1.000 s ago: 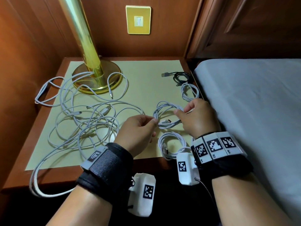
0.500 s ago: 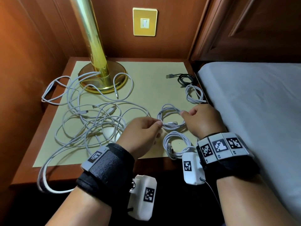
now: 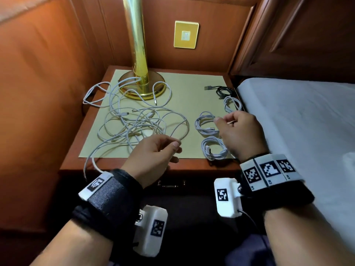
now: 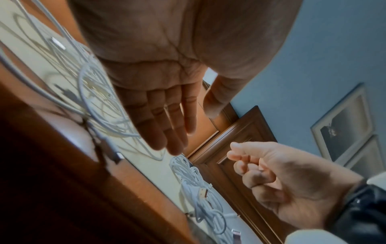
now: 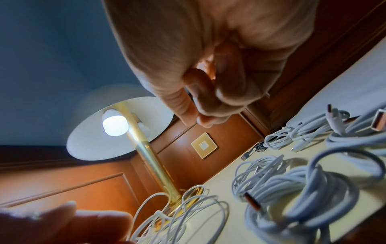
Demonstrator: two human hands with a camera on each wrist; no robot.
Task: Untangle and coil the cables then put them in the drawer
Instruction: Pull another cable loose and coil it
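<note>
A loose tangle of white cables point(image 3: 138, 123) covers the left half of the nightstand's cream mat point(image 3: 192, 89). On the right lie three coiled white cables point(image 3: 206, 122), point(image 3: 214, 148), point(image 3: 232, 103), with a coiled black cable point(image 3: 223, 91) behind them. My left hand point(image 3: 159, 150) hovers at the tangle's near edge, fingers straight point(image 4: 167, 115), holding nothing. My right hand point(image 3: 238, 131) hangs just above the middle coil, fingers curled point(image 5: 208, 85) and empty. The drawer front with its handle point(image 3: 171, 183) sits closed below the tabletop.
A brass lamp point(image 3: 142, 87) stands at the back left with cable looped around its base. One cable hangs over the front left edge point(image 3: 86, 166). A bed point(image 3: 297, 121) borders the right side, wood panelling the left and back.
Both hands have let go of the coil they held; it now lies on the mat behind the nearest coil. The left hand has drawn back towards the tangle.
</note>
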